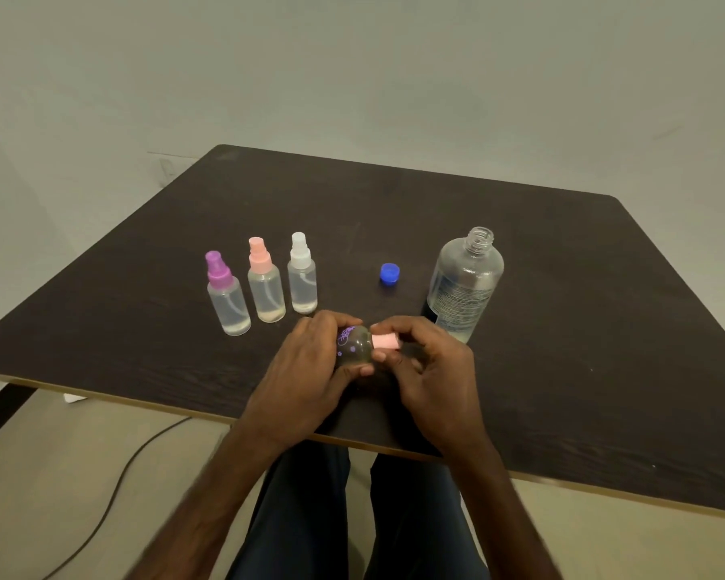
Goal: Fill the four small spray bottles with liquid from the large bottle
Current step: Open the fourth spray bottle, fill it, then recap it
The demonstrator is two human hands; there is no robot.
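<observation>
Pink-capped, the fourth spray bottle (354,348) lay sideways above the bench (561,286), body gripped by the left hand (306,370), cap (385,342) pinched by the right hand (432,370). Behind it stood three spray bottles (266,286), with the open large bottle (463,282) to its right. Tipped so, liquid might spill if the cap loosened.

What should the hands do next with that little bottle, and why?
Probably twist the pink spray top with the right hand while the left hand steadies the small bottle. It lies sideways between both hands, with the top already pinched. The large bottle stands open, its blue cap on the table. Whether the top needs loosening or tightening, I cannot tell.
</observation>
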